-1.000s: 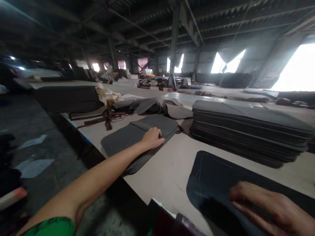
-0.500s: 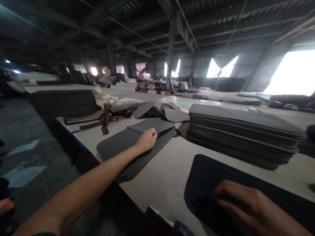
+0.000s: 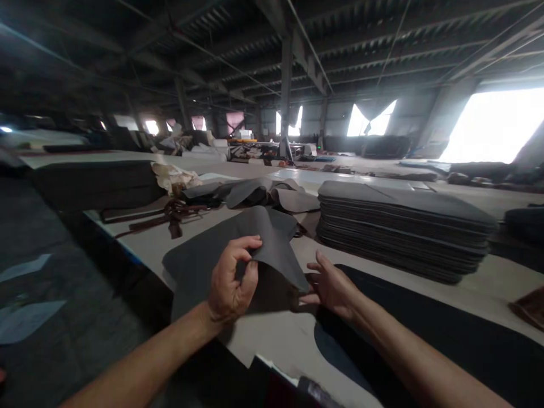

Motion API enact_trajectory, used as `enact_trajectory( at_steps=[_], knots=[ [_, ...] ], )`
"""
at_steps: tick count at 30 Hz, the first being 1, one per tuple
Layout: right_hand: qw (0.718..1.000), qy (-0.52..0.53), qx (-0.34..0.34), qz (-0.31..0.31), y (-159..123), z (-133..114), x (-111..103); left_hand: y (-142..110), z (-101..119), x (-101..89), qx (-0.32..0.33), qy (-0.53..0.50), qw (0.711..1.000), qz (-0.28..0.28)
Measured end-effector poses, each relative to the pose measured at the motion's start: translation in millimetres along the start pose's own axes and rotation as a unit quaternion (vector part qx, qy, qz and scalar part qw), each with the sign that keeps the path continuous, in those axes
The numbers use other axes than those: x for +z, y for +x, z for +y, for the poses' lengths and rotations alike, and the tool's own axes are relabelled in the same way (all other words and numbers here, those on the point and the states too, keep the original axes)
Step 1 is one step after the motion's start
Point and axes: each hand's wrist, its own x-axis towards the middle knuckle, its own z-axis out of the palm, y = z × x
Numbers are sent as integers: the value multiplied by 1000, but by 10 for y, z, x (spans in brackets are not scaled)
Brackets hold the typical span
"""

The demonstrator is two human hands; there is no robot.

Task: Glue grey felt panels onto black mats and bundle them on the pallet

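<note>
My left hand (image 3: 232, 283) pinches the edge of a grey mat-like sheet (image 3: 267, 232) between thumb and fingers, and the sheet bends up off the low stack of grey sheets (image 3: 199, 243). Close to the lifted sheet's right corner is my right hand (image 3: 334, 286), its fingers spread. Whether its fingertips touch the corner I cannot tell. Beneath my right forearm, a dark round-cornered sheet (image 3: 429, 317) lies flat on the pale table (image 3: 276, 340).
A tall stack of grey sheets (image 3: 403, 232) stands at the right. Loose grey pieces (image 3: 255, 190) lie behind the low stack, with brown strips (image 3: 170, 215) to their left. A dark stack (image 3: 97, 184) sits at the far left. Papers (image 3: 34, 323) lie on the floor.
My left hand has raised a sheet from the low stack, bringing it up and towards me. My right hand has moved left from over the dark sheet to the raised sheet's corner.
</note>
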Motion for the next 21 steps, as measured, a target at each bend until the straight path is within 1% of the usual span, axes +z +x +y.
enact_trajectory(
  at_steps=[2, 3, 4, 6, 7, 8, 9, 10, 11, 12, 13, 14, 15, 16, 17, 18, 19, 20, 21],
  knots=[
    [999, 25, -17, -15, 12, 43, 131, -60, 84, -6, 8, -18, 1000, 22],
    [999, 31, -38, -12, 5, 47, 177, -88, 116, -13, 15, -24, 999, 15],
    [998, 28, -63, -9, -9, 37, 205, -119, 138, -27, 23, -27, 999, -7],
    [994, 3, -106, 2, -56, -21, 200, -201, 154, -83, 29, -21, 995, -88],
    [993, -16, -119, 10, -89, -65, 168, -259, 147, -127, 20, -15, 992, -127],
    [991, -33, -131, 20, -126, -115, 119, -331, 132, -181, 1, -8, 988, -153],
    [988, -45, -143, 36, -167, -169, 59, -418, 111, -243, -23, 3, 988, -152],
    [985, -52, -157, 55, -208, -222, -9, -519, 87, -310, -52, 22, 991, -121],
    [981, -55, -171, 72, -248, -272, -80, -631, 65, -378, -83, 50, 993, -66],
    [978, -58, -181, 88, -285, -316, -147, -751, 45, -444, -116, 85, 990, 1],
    [975, -65, -186, 101, -318, -354, -208, -872, 29, -506, -155, 122, 978, 67],
    [972, -75, -192, 110, -346, -385, -258, -987, 17, -562, -207, 151, 959, 119],
    [970, -86, -199, 112, -368, -407, -296, -1089, 11, -610, -275, 170, 934, 154],
    [968, -97, -205, 109, -386, -424, -321, -1172, 8, -651, -351, 170, 904, 174],
    [966, -106, -209, 104, -400, -434, -333, -1228, 9, -685, -426, 143, 875, 178],
    [966, -112, -213, 97, -414, -442, -335, -1255, 15, -713, -494, 89, 848, 170],
    [966, -113, -214, 91, -429, -449, -331, -1252, 27, -736, -547, 21, 823, 153],
    [966, -111, -215, 88, -450, -458, -327, -1222, 48, -752, -580, -41, 802, 139],
    [967, -108, -215, 86, -477, -470, -328, -1169, 81, -763, -592, -84, 791, 129]
  ],
)
